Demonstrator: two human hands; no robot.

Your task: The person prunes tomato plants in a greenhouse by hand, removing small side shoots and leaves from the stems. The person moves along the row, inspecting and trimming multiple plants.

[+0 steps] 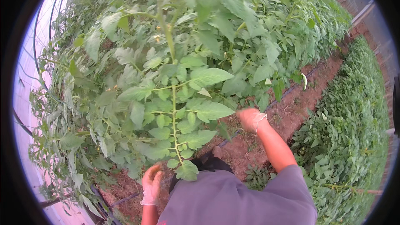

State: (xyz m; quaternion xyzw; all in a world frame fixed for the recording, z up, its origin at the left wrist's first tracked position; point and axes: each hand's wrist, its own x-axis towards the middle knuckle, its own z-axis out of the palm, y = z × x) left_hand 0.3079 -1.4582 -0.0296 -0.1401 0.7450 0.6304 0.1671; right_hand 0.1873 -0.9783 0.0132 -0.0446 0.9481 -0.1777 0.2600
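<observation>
Tomato plants (137,59) with yellow flowers fill the view before me. A long compound tomato leaf (174,112) hangs down the middle, its tip near my grey shirt. My left hand (152,182), in a thin translucent glove, is low beside the foliage with its fingers partly curled; whether it holds anything is unclear. At the right, my right hand (250,119) is blurred, near the tip of a leaflet, with a whitish band at the wrist. Its fingers look bent, and their grip cannot be made out.
A reddish soil path (306,100) with a dark drip line (282,95) runs between the rows. Another row of plants (347,137) stands at the right. Plastic greenhouse sheeting (29,78) and dark curved hoops line the left side.
</observation>
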